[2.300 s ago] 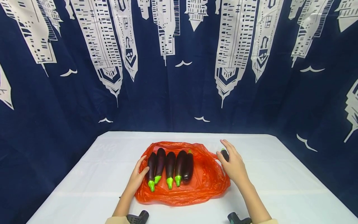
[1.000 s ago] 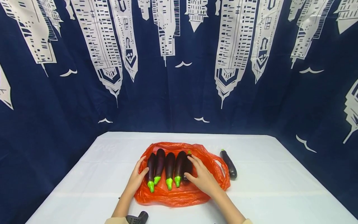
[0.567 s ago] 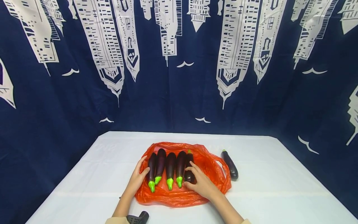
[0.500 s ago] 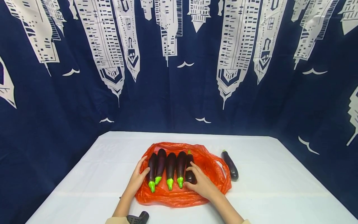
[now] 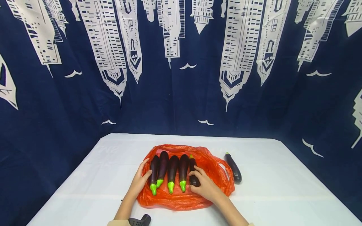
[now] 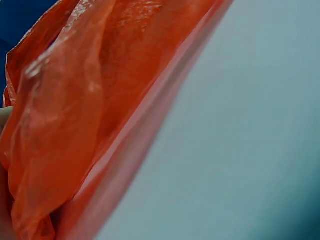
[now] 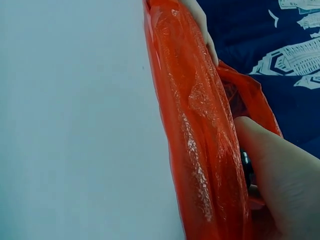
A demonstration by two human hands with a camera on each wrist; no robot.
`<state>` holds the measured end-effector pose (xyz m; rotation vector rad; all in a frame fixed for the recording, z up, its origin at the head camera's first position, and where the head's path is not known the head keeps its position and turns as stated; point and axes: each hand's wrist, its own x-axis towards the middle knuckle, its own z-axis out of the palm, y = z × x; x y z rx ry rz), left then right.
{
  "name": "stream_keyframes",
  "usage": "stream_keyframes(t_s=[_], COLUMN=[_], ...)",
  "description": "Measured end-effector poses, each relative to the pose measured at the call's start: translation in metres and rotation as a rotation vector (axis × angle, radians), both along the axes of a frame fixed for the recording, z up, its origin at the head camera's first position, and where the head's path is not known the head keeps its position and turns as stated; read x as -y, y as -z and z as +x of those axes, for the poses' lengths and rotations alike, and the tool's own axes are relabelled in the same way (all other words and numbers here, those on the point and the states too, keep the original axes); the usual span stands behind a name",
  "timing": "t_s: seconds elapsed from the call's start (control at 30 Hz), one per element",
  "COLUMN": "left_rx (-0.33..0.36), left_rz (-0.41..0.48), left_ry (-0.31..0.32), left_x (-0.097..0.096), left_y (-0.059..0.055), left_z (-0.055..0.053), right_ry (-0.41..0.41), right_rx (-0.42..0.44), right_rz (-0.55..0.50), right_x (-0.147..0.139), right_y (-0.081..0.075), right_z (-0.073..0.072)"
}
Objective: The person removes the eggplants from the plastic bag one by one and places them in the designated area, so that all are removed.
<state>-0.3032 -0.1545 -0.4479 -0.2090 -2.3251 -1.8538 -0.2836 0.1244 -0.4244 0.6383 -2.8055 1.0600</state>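
An orange-red plastic bag lies spread wide on the table with several eggplants side by side in it. Most have their green stems towards me; the rightmost eggplant has its stem away from me. My right hand grips that one near its rounded lower end, thumb on the near side and fingers over it. In the right wrist view the bag wall partly hides this hold. My left hand holds the bag's left rim, its thumb beside the leftmost eggplant; the left wrist view shows mostly bag film.
Outside the bag, a single eggplant lies on the white table, right next to the bag's handle loop. A dark blue curtain with white building prints hangs behind the table.
My right hand has come from the loose eggplant outside the bag, moved left over the bag and taken hold of the rightmost eggplant, which has shifted slightly right. The left hand stays put.
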Motion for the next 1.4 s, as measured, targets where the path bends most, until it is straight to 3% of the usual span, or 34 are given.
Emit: stream_keyframes(t_s=[0.53,1.4], left_rx=[0.012,0.020], left_rz=[-0.026,-0.019], left_ry=[-0.001,-0.002], left_x=[0.001,-0.001], left_y=[0.000,0.001], left_z=[0.000,0.000], right_ry=[-0.074,-0.129], right_rx=[0.043,0.055], right_rz=[0.124,0.103], right_x=[-0.005,-0.014], right_y=[-0.032,-0.100], right_z=[0.014,0.061])
